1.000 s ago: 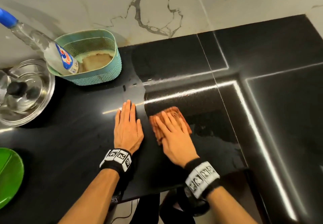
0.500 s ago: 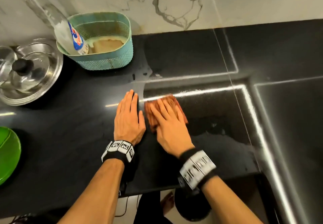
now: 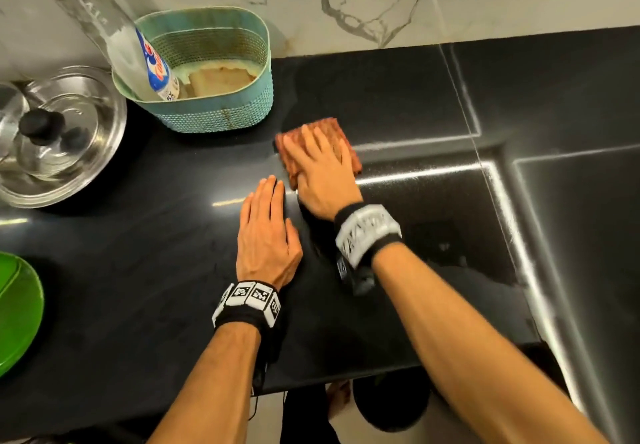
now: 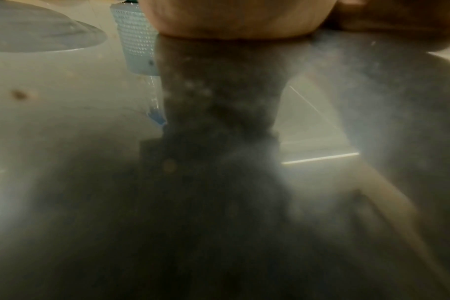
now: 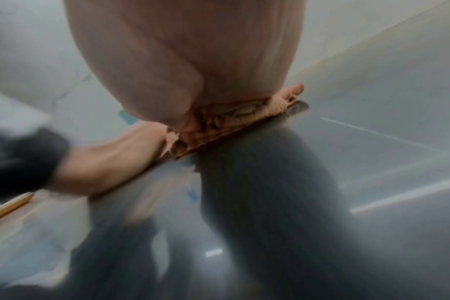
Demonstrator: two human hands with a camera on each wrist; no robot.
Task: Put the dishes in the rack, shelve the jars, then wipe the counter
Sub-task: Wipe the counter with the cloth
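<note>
a: what is lying on the worktop, and what is it made of?

b: it is a black, glossy stone slab, speckled and mirror-like, throwing back thin white strips of light. one folded cloth, rust-orange with a ribbed weave and a roughly square outline, is lying flat on it, just right of the teal basket.

a: who is touching the cloth?

b: the right hand is pressing down on it, palm flat, fingers straight and spread, not curling round anything. in the right wrist view the cloth is showing as crumpled layers squeezed between the palm and the stone, all blurred.

a: and the other hand?

b: the left hand is resting flat on the bare stone, in front of the basket and just beside the right wrist, fingers straight, together and holding nothing. its wrist view is dark and hazy; only the heel of the hand is showing.

a: tell me about the basket.

b: one oval plastic tub, perforated walls in a fine mesh pattern, stained tan inside. one clear plastic bottle with a blue, red and white label is leaning in its left end, tilting up and left.

a: anything else?

b: left of the basket, one round steel lid, shiny, with a black knob. further toward the near left edge, one bright green plate, smooth, only partly showing. behind the basket, a white marble wall with grey veins is rising. two black wristbands with white square markers, one on each wrist.
</note>
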